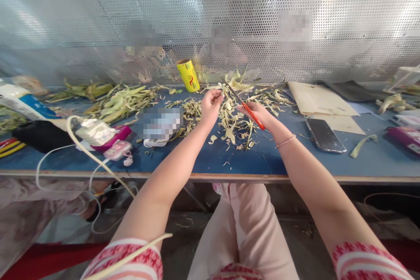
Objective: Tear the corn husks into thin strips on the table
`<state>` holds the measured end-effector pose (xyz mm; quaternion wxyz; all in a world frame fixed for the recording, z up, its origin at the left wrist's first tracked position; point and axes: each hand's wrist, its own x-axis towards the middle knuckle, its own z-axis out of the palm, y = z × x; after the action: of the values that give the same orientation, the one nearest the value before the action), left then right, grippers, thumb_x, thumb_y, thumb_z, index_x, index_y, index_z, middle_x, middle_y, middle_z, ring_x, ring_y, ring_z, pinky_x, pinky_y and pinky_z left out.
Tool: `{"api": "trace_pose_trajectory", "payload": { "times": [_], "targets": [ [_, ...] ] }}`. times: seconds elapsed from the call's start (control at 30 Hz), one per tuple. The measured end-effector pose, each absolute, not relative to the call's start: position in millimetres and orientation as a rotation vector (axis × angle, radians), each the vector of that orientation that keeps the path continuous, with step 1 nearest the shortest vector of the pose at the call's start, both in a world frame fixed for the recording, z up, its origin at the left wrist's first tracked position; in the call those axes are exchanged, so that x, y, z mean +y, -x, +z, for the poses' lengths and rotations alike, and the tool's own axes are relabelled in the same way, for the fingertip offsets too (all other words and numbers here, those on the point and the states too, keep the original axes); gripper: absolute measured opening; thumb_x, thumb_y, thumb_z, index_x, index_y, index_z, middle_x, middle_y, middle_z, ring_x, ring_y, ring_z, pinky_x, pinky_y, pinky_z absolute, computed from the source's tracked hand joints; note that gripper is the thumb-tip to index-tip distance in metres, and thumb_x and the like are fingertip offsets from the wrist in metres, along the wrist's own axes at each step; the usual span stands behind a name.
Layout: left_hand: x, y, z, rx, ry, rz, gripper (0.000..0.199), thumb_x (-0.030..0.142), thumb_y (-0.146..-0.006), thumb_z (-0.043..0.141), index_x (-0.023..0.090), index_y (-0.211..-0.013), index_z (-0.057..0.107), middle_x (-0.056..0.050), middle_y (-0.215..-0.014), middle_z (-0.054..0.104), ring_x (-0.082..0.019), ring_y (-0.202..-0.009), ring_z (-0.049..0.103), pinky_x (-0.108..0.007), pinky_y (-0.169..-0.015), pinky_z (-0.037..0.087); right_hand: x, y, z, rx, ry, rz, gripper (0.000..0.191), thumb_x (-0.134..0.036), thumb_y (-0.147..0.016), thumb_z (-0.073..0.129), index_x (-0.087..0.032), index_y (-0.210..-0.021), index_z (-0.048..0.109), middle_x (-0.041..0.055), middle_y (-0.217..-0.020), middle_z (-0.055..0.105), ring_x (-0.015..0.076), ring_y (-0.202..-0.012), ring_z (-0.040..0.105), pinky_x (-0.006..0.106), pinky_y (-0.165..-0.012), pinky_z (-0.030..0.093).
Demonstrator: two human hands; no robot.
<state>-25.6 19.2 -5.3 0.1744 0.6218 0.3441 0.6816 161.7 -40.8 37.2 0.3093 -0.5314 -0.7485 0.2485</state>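
My right hand [258, 113] is closed around red-handled scissors [253, 117], whose dark blades point up and to the left. My left hand [211, 104] is closed in a pinch on a small pale plant piece [224, 89], close to the blade tips. Beneath and between both hands lies a loose heap of pale green, dried-looking plant scraps [229, 118]. A larger bundle of leafy stalks [123, 101] rests to the left of my left hand. Fine detail of the pinched piece is too small to make out.
A yellow tube [188, 76] stands tilted behind the heap, before a perforated metal screen [210, 13]. At right are a phone [326, 134] and brown cardboard [320, 98]. Chargers with cables [110, 135] and a black pouch [44, 134] occupy the left of the blue table [210, 164].
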Motion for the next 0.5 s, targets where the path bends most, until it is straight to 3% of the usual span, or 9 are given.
{"api": "trace_pose_trajectory", "payload": {
  "times": [0.5],
  "targets": [
    [14.3, 23.8, -0.9, 0.975, -1.802, 1.895, 0.037, 0.056, -0.078, 0.065, 0.022, -0.090, 0.061, -0.005, -0.087, 0.069, -0.017, -0.083, 0.066, -0.032, -0.078, 0.052, -46.2, -160.6, 40.6, -1.959, 1.446, 0.592, 0.054, -0.072, -0.073, 0.052, -0.021, -0.060, 0.040, -0.0037, -0.056, 0.037, 0.0114, -0.059, 0.035, 0.027, -0.057, 0.027]
  ]
}}
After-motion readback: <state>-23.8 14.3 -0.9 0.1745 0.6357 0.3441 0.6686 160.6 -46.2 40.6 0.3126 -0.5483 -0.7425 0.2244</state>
